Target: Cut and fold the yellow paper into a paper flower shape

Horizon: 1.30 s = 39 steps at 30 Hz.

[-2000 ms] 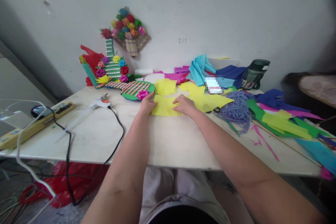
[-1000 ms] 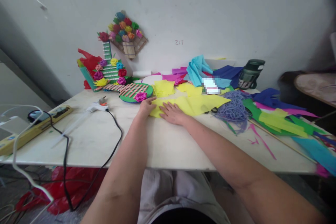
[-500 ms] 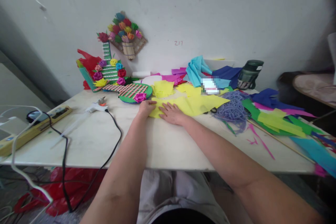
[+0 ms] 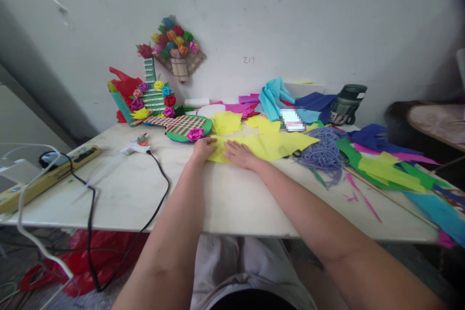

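A long sheet of yellow crepe paper (image 4: 276, 145) lies across the table in front of me, its right end tapering to a point. My left hand (image 4: 204, 149) is at the sheet's left end, thumb and fingers closed on the edge. Flat on the paper, just to the right, rests my right hand (image 4: 240, 155) with its fingers stretched out. Smaller yellow paper pieces (image 4: 227, 122) lie behind the sheet. A green guitar-shaped craft (image 4: 185, 128) with pink sticks and a magenta paper flower sits beyond my left hand. Black scissor-like handles (image 4: 297, 153) peek out under the sheet's right part.
On the left are a glue gun (image 4: 138, 147) with a black cord and a yellow power strip (image 4: 51, 179). To the right lie tangled purple yarn (image 4: 323, 150), a thin stick (image 4: 388, 196) and coloured paper (image 4: 390, 169). A dark bottle (image 4: 348, 104) stands at the back.
My right hand has slid very slightly right over the yellow paper. My left hand keeps its place at the left end. The whole view has shifted a little.
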### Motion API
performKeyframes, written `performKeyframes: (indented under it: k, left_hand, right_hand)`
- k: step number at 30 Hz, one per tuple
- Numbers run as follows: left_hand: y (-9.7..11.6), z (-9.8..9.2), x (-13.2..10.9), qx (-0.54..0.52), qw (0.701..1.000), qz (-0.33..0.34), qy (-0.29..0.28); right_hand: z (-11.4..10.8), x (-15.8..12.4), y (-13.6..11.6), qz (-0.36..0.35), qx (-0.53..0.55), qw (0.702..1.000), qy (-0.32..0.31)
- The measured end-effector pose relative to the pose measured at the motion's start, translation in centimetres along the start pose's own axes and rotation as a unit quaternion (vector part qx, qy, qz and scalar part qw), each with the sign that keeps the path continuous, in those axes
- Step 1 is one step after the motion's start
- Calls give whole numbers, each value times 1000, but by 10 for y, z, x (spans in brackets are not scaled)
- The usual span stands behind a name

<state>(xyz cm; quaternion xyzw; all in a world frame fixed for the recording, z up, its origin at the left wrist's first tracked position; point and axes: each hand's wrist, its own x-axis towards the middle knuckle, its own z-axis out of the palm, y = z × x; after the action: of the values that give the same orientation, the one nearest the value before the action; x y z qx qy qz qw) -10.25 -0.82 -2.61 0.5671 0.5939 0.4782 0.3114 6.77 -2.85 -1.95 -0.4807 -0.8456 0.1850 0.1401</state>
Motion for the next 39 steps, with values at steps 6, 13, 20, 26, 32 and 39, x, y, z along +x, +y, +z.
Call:
performKeyframes:
  k: [6, 13, 20, 26, 32, 39]
  left_hand:
    - [3, 0, -3, -27, 1000, -10, -7]
    - [7, 1, -8, -123, 991, -20, -53]
    - [12, 2, -12, -172, 982, -11, -70]
    - [10, 2, -10, -171, 983, -7, -72]
    - [10, 1, -8, -189, 978, 36, -85]
    - [13, 0, -9, -190, 976, 47, -97]
  right_hand:
    - [-14, 5, 21, 110, 212, 952, 193]
    - [-20, 8, 35, 178, 179, 934, 251]
    - [-16, 12, 47, 181, 155, 943, 233]
    - [-14, 14, 51, 168, 199, 939, 223]
    - [-11, 19, 55, 142, 266, 915, 269]
    - [-14, 14, 52, 126, 234, 927, 264]
